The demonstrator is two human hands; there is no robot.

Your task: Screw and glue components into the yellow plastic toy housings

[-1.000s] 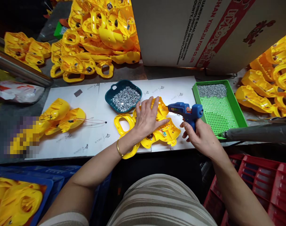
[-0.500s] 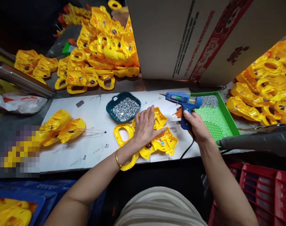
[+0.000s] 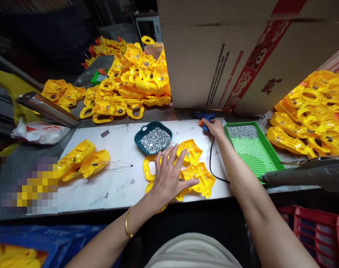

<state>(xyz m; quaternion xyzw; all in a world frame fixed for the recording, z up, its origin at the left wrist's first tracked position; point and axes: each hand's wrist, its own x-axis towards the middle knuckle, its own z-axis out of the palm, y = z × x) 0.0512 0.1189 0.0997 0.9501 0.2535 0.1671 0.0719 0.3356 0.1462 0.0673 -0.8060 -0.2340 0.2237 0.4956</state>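
Note:
Yellow plastic toy shells [image 3: 200, 176] with ring-shaped handles lie on the white board, partly covered by my left hand [image 3: 169, 176]. That hand is spread over them, palm down, fingers apart; whether it touches them I cannot tell. Out at the board's far edge, my right hand [image 3: 214, 126] is closed round the handle of a blue glue gun [image 3: 205, 117], whose black cord trails back across the board. Just beyond my left hand sits a dark teal dish [image 3: 137, 139] of small silver screws [image 3: 155, 139].
A green perforated tray [image 3: 270, 150] with more screws stands at the right. Another pair of yellow shells [image 3: 86, 160] with thin wires lies at the left. Heaps of yellow shells [image 3: 138, 80] and a big cardboard box [image 3: 194, 67] line the back. A dark bar [image 3: 303, 173] juts in from the right.
My right hand has carried the glue gun away from above the shells to the board's far edge, lower down. My left hand stays spread over the shells. The camera view has tilted up slightly.

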